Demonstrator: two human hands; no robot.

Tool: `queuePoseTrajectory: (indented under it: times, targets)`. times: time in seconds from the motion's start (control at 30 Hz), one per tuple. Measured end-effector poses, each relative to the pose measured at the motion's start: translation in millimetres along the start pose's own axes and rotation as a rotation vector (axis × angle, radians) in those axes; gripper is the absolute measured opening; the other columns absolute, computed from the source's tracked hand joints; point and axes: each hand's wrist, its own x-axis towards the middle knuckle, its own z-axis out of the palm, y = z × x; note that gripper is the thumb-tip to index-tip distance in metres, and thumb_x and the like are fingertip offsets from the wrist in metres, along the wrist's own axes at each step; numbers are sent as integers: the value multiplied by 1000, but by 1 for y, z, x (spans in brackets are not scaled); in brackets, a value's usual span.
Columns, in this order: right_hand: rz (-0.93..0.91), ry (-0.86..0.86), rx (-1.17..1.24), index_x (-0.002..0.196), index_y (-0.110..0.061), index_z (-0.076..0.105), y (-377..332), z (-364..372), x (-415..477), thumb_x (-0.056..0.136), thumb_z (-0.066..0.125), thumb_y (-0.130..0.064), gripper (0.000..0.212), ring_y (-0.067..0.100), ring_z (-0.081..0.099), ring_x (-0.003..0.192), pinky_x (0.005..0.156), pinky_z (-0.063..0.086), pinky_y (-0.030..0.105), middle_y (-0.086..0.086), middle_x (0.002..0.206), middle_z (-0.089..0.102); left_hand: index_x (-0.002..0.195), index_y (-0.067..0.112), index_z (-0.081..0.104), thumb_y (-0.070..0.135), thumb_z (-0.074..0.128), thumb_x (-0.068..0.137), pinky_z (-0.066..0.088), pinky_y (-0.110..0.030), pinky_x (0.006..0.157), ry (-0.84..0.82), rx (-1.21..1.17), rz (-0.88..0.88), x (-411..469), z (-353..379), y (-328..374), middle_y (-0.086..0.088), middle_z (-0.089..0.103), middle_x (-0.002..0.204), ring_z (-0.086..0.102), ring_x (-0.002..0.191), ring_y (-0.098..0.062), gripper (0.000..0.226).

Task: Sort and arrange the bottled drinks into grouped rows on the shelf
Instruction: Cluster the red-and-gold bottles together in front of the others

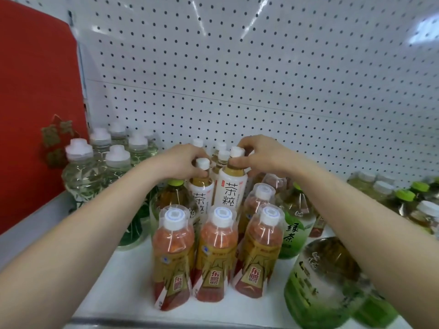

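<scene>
Left grip (183, 160) pinches the left tea bottle (202, 194) by its neck, right grip (263, 155) the right tea bottle (231, 189). Full, probably heavy, slick-sleeved; hold under the cap

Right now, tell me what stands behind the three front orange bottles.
Two white-labelled tea bottles, gripped by the left hand and right hand. More white caps behind them; those bodies are covered.

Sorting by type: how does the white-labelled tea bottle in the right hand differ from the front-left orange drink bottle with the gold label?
The white-labelled tea bottle has black characters on white; the orange drink bottle wears gold and red. The right hand grips the tea bottle's neck; the orange one stands untouched in front. Both have white caps.
</scene>
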Motion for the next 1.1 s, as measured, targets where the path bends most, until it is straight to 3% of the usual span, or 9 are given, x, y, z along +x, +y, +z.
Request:
queuePoseTrajectory:
  times: [0.1, 0.3, 0.47, 0.6, 0.73, 0.87, 0.97, 1.03, 1.1]
  targets:
    - [4, -56, -69, 107, -3, 63, -3, 9, 1, 89, 73, -22, 28, 18, 65, 81, 68, 61, 28, 11, 104, 64, 135, 25, 56, 32, 68, 91, 45, -34, 96, 37, -48, -7, -5, 3, -4, -1, 61, 133, 57, 118, -20, 46]
    - [42, -56, -139, 113, -6, 62, 1, 25, 4, 90, 71, -25, 31, 26, 70, 91, 84, 58, 46, 12, 107, 67, 131, 27, 62, 25, 66, 92, 46, -35, 97, 141, -45, 9, -9, 1, -2, -4, 66, 127, 60, 115, -23, 39]
    - [43, -1, -163, 112, -13, 60, 11, 36, -3, 91, 69, -31, 29, 26, 67, 90, 85, 55, 43, 7, 103, 67, 133, 31, 60, 28, 69, 90, 46, -35, 102, 89, -123, -15, -13, 4, -2, -3, 64, 131, 59, 120, -20, 44]
    - [38, 13, -175, 124, -20, 56, 13, 39, -7, 87, 72, -40, 45, 17, 58, 91, 67, 43, 27, -6, 97, 59, 145, 28, 45, 37, 68, 90, 44, -34, 102, 97, -417, -37, -33, 6, -8, 0, 62, 133, 59, 121, -18, 60]
    - [43, 23, -159, 134, -22, 52, 12, 39, -6, 87, 71, -42, 55, 19, 59, 98, 78, 45, 29, 1, 116, 62, 133, 25, 51, 44, 75, 79, 45, -34, 98, 157, -362, -82, -66, 15, -27, 11, 59, 122, 57, 113, -13, 62]
    - [-83, 181, -202, 133, -22, 55, -6, 38, 2, 90, 65, -49, 52, 20, 62, 105, 89, 52, 37, 0, 120, 63, 123, 19, 59, 31, 73, 86, 48, -40, 99, 232, -375, -72, -81, 31, -33, -1, 66, 124, 61, 112, -19, 41]
    - [-192, 29, -190, 136, -27, 54, -23, 42, 11, 88, 71, -42, 53, 19, 63, 106, 91, 50, 34, -2, 117, 63, 118, 17, 62, 31, 63, 93, 51, -43, 93, 287, -400, -48, -84, 37, -31, -1, 69, 112, 64, 103, -19, 29]
    - [-198, -78, -285, 137, -27, 55, -28, 49, 17, 88, 71, -40, 53, 17, 59, 100, 83, 44, 28, -6, 103, 59, 113, 15, 62, 31, 60, 95, 52, -40, 85, 326, -363, -31, -87, 39, -30, -1, 70, 103, 64, 94, -19, 24]
    - [-195, -79, -315, 135, -23, 57, -28, 54, 22, 89, 71, -38, 51, 16, 55, 97, 78, 38, 25, -6, 99, 55, 105, 16, 62, 32, 60, 96, 49, -35, 71, 382, -302, -17, -90, 39, -33, 2, 69, 91, 63, 84, -17, 19]
